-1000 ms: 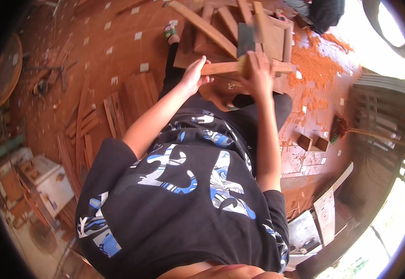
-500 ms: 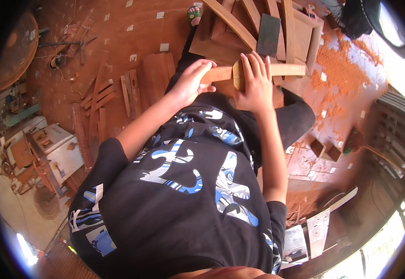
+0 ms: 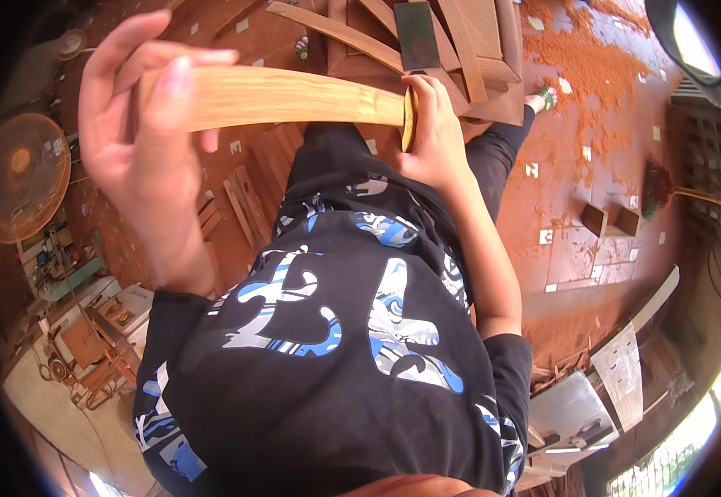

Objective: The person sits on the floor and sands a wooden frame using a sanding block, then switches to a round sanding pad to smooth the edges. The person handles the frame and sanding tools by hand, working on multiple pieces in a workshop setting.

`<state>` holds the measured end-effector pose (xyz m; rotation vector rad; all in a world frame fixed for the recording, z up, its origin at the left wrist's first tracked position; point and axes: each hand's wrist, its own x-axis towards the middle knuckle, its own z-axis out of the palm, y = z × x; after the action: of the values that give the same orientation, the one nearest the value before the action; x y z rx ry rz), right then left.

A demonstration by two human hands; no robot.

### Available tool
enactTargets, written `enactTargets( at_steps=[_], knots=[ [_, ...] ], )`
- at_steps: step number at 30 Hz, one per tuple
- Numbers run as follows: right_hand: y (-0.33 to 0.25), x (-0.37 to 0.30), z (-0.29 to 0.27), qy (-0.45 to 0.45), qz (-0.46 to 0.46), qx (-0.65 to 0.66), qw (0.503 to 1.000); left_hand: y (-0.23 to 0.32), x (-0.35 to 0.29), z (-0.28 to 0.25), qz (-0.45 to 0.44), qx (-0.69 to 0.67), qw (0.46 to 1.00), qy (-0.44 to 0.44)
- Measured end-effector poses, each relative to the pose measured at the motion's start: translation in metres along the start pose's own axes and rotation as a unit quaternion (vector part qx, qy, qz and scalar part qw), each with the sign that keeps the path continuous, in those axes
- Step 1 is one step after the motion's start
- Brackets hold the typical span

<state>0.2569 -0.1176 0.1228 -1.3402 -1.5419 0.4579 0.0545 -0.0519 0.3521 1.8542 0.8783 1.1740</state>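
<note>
My left hand (image 3: 147,137) is pinched on one end of a wooden strip (image 3: 294,98), thumb across its face, though motion blurs the fingers. My right grip (image 3: 435,132) is closed around a bent yellow pad (image 3: 411,116) set against the strip's other end; how the fingers close behind it I cannot see. From my left grip the strip runs rightward, its long axis lying across my body and dipping slightly toward the right hand. The left end looms larger, so my left hand seems the one nearer my head, with the right farther out. The wood thus spans the gap between both hands, held up above my lap.

Beyond it, a dark green block (image 3: 416,37) rests among loose strips (image 3: 340,35) on the low panelled wooden desk (image 3: 493,33).

Half a second ago the strip lay lower, with the pad partway along it and a length of wood jutting out past my right hand. Now my left hand has risen, and no wood shows beyond the pad.
</note>
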Motion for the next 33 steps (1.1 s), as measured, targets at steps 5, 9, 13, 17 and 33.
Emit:
enactTargets(
  at_steps=[5, 9, 13, 17, 33],
  knots=[
    [0.009, -0.016, 0.016, -0.007, 0.025, 0.142, 0.989, -0.018, -0.009, 0.062, 0.079, 0.001, 0.994, -0.073],
    [0.019, -0.028, 0.02, 0.01, 0.07, 0.219, 0.973, -0.021, -0.027, 0.1, 0.209, -0.034, 0.968, -0.136],
    [0.023, -0.03, 0.03, 0.049, 0.026, 0.22, 0.974, -0.075, -0.042, 0.121, -0.052, -0.171, 0.979, -0.093],
    [0.014, -0.028, 0.048, 0.027, 0.005, 0.225, 0.974, -0.111, -0.069, 0.116, 0.08, -0.067, 0.993, -0.058],
    [-0.057, -0.011, -0.087, 0.151, 0.064, 0.115, 0.98, -0.172, -0.107, 0.098, 0.048, -0.037, 0.974, -0.219]
  ],
)
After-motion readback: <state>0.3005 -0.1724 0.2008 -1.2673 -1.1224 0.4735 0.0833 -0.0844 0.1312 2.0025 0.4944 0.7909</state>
